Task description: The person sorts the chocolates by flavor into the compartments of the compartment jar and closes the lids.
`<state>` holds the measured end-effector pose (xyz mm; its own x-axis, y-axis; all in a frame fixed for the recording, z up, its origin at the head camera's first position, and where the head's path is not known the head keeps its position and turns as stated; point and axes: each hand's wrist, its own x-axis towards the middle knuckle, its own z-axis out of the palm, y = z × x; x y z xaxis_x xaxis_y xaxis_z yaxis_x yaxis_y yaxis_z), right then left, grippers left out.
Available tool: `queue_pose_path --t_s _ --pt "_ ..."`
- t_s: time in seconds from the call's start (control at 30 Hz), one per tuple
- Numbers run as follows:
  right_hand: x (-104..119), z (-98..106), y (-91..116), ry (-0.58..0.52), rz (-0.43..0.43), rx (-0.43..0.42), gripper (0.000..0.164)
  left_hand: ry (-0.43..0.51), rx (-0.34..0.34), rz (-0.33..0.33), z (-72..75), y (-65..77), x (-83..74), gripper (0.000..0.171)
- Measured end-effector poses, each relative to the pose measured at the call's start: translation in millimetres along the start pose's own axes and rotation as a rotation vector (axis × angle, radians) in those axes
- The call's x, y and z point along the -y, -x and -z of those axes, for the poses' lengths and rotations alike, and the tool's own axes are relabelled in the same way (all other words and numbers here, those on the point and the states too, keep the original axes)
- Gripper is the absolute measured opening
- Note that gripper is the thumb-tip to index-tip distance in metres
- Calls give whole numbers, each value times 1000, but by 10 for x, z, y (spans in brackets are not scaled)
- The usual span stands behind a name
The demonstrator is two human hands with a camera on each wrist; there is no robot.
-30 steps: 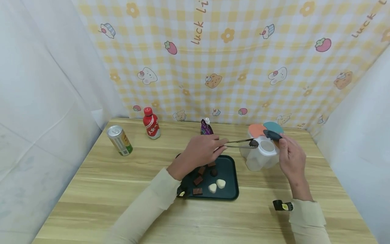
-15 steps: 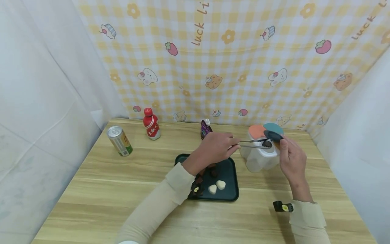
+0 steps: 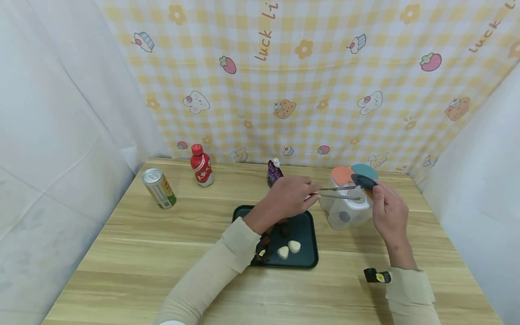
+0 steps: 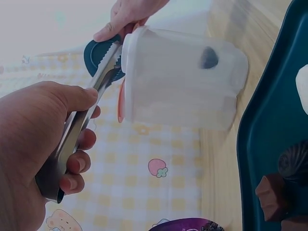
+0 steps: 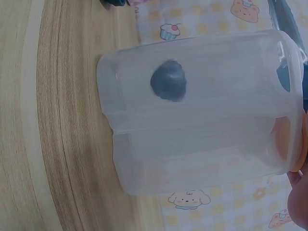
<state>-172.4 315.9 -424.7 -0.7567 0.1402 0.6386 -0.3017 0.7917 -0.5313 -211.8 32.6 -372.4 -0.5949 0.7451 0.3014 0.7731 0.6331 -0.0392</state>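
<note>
My left hand (image 3: 290,198) grips metal tongs (image 4: 77,126), their toothed tips spread apart over the opening of a clear plastic storage container (image 3: 339,220). Nothing sits between the tips. Inside the container, partway down its wall, a dark round chocolate (image 5: 168,80) shows through the plastic. With thumb and fingers my right hand (image 3: 391,212) pinches a dark blue-green flip lid (image 3: 364,181), holding it raised above the opening. Below my left forearm is a dark green tray (image 3: 304,225) with two white chocolates (image 3: 289,249) and several brown ones, partly hidden by the arm.
Orange (image 3: 342,175) and teal lids (image 3: 364,170) cover other compartments of the container. A purple pouch (image 3: 274,174) with a white cap stands behind my left hand. A red bottle (image 3: 201,167) and a drink can (image 3: 159,188) stand at the left.
The tongs moved right with the dark chocolate until over the opening, then their tips let it go and it dropped into the container. The right hand kept the lid raised.
</note>
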Motion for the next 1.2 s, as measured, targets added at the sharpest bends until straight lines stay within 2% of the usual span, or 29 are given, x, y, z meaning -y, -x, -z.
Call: queue_pose_path --t_s 0.23,0.33,0.47,0.6,0.87,1.2 --pt "-39 -14 1 3 -4 0 44 1 -5 -2 32 45 14 38" --pt "-44 -17 5 -1 -11 -2 45 10 -29 -10 28 81 31 37" --pt "-42 -17 5 -6 -14 -4 44 26 -74 -29 34 156 65 34" --pt "-44 -19 0 -4 -12 -6 44 58 -91 -43 69 262 113 31" --pt "-50 -23 -5 -9 -5 -9 44 20 -88 -45 48 616 228 28" --pt "-43 -20 1 -12 -1 -6 44 85 -33 40 -4 1162 388 31"
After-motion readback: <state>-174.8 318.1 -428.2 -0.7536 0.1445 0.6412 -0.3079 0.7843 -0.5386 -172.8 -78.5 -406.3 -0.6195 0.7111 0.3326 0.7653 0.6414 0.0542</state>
